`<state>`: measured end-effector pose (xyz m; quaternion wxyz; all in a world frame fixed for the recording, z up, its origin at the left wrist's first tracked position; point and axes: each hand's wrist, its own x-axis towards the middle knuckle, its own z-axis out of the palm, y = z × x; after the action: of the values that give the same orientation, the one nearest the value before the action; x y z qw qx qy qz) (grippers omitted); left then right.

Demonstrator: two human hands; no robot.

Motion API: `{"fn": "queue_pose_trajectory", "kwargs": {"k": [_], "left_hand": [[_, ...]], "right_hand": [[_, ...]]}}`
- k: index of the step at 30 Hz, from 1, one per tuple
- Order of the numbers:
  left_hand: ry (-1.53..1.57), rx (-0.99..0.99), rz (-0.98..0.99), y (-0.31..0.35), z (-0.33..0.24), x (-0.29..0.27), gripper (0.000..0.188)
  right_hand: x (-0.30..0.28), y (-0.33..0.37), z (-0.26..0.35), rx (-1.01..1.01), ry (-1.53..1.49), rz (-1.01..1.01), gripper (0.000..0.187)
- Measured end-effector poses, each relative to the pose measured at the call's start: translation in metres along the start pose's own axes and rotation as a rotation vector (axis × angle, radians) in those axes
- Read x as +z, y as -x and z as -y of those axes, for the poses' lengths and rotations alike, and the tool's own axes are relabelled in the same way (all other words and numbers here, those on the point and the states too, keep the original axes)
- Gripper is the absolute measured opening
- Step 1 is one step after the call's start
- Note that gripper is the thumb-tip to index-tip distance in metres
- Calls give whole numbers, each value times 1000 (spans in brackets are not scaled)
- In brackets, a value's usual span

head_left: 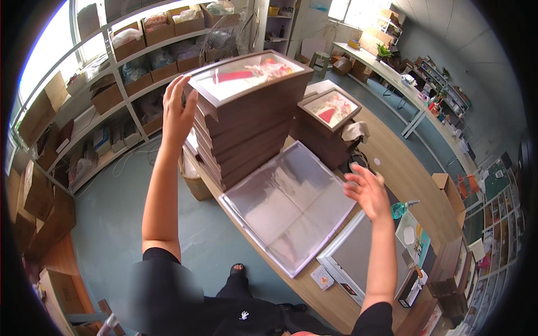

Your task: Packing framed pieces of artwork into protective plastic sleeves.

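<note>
My left hand [179, 109] is raised with fingers stretched out beside the near left corner of a tall stack of dark brown box frames [246, 134]. Whether it touches the stack I cannot tell. The top framed picture [246, 77] shows red and pink artwork under glass. Over the table, my right hand [368, 191] hangs open with fingers spread, holding nothing. Between my hands a large white-rimmed rectangular panel [291, 207] lies flat, its shiny clear surface catching reflections. A shorter stack of frames [328, 115] stands behind it.
On the wooden table [406, 168] are a grey flat board [358, 246], a small card [321, 278], a teal spray bottle [399, 210] and a black box [412, 288]. More frames [451, 269] stand at right. Shelves with cardboard boxes [137, 78] line the left; a brown bin [197, 185] stands below the table edge.
</note>
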<state>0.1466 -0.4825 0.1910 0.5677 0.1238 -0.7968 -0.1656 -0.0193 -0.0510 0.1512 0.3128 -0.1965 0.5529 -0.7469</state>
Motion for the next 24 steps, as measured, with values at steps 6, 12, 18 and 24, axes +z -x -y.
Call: {"fn": "queue_pose_trajectory", "kwargs": {"k": [6,12,18,24], "left_hand": [[95,-320,516,-91,130,59,39],[-147,-541,876,-122,125,75,62],[-202,-544,937,-134,125,98,86],[-242,-410,915,-157,82,62,83]], "right_hand": [[134,-211,-20,91,-179,-230,84],[196,-250,-37,-21,74,-180,89],[189,-255,-47,-183,-203,-32,68],[196,-236,-47,-262,-420,63,34]]}}
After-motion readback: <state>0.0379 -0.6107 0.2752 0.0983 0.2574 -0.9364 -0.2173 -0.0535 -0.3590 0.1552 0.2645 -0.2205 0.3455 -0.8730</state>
